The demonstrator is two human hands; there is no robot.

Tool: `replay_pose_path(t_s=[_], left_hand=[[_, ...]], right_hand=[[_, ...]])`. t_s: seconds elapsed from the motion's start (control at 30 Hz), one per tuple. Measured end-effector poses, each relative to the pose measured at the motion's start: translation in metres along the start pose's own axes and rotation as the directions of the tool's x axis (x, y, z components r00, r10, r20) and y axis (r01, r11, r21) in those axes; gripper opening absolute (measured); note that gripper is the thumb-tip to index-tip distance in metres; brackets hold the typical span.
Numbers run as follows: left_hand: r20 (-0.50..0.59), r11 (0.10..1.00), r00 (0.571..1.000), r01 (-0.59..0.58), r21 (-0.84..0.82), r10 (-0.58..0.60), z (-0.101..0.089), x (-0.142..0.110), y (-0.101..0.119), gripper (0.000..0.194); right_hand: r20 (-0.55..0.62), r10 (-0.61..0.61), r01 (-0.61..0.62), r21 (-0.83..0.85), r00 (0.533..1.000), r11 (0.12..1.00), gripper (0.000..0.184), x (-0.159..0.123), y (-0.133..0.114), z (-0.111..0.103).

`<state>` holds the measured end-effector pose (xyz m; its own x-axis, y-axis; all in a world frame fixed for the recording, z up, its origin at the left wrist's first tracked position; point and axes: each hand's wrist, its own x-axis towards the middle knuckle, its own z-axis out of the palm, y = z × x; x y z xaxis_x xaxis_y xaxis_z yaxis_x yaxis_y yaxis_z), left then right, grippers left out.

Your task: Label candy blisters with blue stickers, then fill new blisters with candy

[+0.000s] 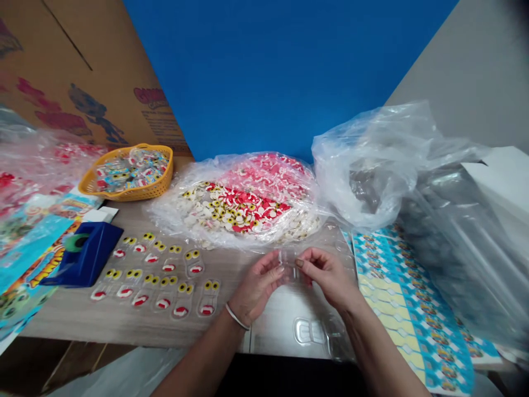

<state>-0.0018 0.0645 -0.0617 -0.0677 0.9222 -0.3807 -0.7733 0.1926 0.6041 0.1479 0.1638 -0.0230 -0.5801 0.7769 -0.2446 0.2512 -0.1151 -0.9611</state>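
Observation:
Between my two hands is a small clear plastic blister shell. My left hand pinches its left side with thumb and fingers, and a white band circles that wrist. At the shell's right side, my right hand grips it with thumb and curled fingers. Another clear blister shell lies on the table below my right hand. To the left, rows of filled blister shells hold yellow eye pieces and red-and-white mouth pieces. Beyond my hands lies a clear bag of loose candy-like eye and mouth pieces.
A yellow basket of packed pieces stands at the back left, near a blue tape dispenser. Sheets of printed labels lie at the right. Behind them are a translucent bag and a clear plastic sack. A blue panel rises behind.

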Motion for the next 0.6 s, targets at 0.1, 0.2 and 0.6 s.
replay_pose_path(t_s=[0.1, 0.2, 0.6], left_hand=[[-0.073, 1.0, 0.997, 0.011, 0.001, -0.01, -0.005, -0.002, 0.006, 0.05], [-0.104, 1.0, 0.995, 0.01, -0.027, -0.013, -0.01, -0.006, 0.016, 0.053], [-0.438, 0.972, 0.867, -0.205, 0.117, 0.236, -0.032, 0.008, 0.063, 0.038]], right_hand=[[-0.108, -0.067, 0.023, -0.368, 0.992, 0.929, 0.021, 0.003, 0.009, -0.017], [-0.18, -0.12, -0.07, -0.787, 0.976, 0.613, 0.014, 0.009, 0.024, -0.031], [0.243, -0.338, 0.383, -0.808, 0.909, 0.447, 0.02, 0.103, -0.034, 0.062]])
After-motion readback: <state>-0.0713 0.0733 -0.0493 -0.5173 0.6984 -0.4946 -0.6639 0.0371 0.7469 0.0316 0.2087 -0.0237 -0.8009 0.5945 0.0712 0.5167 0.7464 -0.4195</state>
